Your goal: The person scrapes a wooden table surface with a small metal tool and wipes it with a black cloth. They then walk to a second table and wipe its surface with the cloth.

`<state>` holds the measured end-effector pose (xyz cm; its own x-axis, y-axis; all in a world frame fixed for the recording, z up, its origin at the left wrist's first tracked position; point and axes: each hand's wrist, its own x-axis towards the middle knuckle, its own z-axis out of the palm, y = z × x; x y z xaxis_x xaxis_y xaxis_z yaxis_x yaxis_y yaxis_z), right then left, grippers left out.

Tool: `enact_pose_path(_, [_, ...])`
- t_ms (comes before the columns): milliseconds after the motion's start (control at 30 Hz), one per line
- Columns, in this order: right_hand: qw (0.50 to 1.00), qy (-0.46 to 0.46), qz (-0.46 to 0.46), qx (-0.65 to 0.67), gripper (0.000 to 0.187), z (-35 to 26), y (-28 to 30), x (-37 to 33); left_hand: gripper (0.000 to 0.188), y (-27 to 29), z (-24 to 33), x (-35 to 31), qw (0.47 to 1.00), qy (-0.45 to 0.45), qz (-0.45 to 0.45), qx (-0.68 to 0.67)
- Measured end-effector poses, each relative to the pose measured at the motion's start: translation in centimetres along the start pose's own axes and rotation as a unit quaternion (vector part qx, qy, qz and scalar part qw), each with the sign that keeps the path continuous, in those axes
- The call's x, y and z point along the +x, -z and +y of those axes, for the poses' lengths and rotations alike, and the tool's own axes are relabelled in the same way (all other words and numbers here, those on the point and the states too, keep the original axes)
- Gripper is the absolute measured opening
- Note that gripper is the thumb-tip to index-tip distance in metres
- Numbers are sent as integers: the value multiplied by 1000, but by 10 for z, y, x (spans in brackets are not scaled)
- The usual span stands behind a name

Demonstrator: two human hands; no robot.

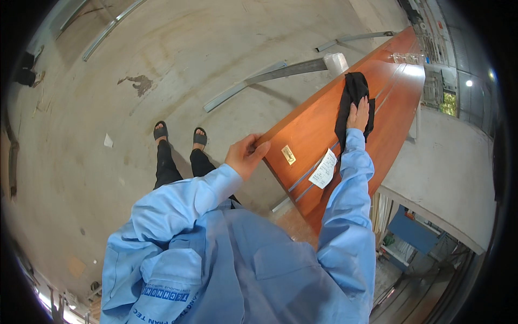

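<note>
A long reddish-brown wooden panel (302, 127) slants from beside my body up to the far right. My left hand (246, 156) grips its near left corner, the thumb over the top edge and the other fingers partly hidden. My right hand (359, 114) lies with fingers stretched out on a crumpled black cloth (356, 83), pressing it against the panel's face. Between my hands, a white paper slip (324, 169) with writing and a small cream label (288, 155) are on the panel. Blue strips (305, 178) run under the slip.
Metal bars (232, 96) with a white wrapped block (335, 63) at one end stand left of the panel, over the concrete floor (108, 189). Another metal bar (356, 38) is farther back. A pale board (442, 167) spans the right side. Another person's feet (38, 79) show far left.
</note>
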<state>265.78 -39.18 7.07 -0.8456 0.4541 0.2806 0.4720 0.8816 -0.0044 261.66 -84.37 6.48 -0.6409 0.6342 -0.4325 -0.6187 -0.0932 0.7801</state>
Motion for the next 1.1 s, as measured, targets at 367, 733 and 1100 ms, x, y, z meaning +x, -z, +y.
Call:
enact_pose_path(367, [999,-20,30,9,58,-11,3,-9,47,9,20,45,973,73,-109,192])
enact_pose_path(733, [996,-59,67,16,57,-33,3,-12,54,-12,40,71,954,102,-62,274])
enact_pose_path(1100, [988,-95,84,85,52,-50,15,-13,60,-15,44,63,945,27,6,325])
